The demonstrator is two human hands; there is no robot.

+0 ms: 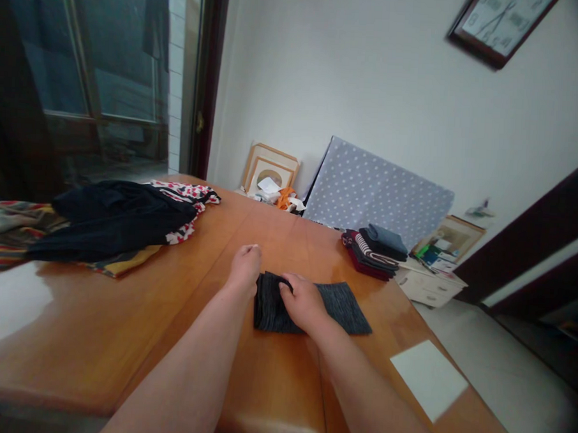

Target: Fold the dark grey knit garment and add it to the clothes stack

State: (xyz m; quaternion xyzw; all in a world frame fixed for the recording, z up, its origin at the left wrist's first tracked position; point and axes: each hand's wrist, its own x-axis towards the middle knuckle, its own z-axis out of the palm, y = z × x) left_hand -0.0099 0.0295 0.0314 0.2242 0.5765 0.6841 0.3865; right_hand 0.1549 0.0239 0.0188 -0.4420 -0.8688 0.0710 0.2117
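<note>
A dark grey heathered garment lies on the wooden table in front of me, folded into a long flat rectangle. Its left end is doubled over in layers, and its exact kind cannot be made out. My right hand rests on it, thumb and fingers closed on the dark cloth near the folded left part. At the garment's left edge, my left hand is curled closed with its knuckles up. Whether it pinches the cloth's edge is hidden from this angle.
On the wooden table, loose clothes are heaped at the left. A stack of folded clothes stands at the far right. A pale square sheet lies near the right edge. Behind are a polka-dot cloth and a white cabinet.
</note>
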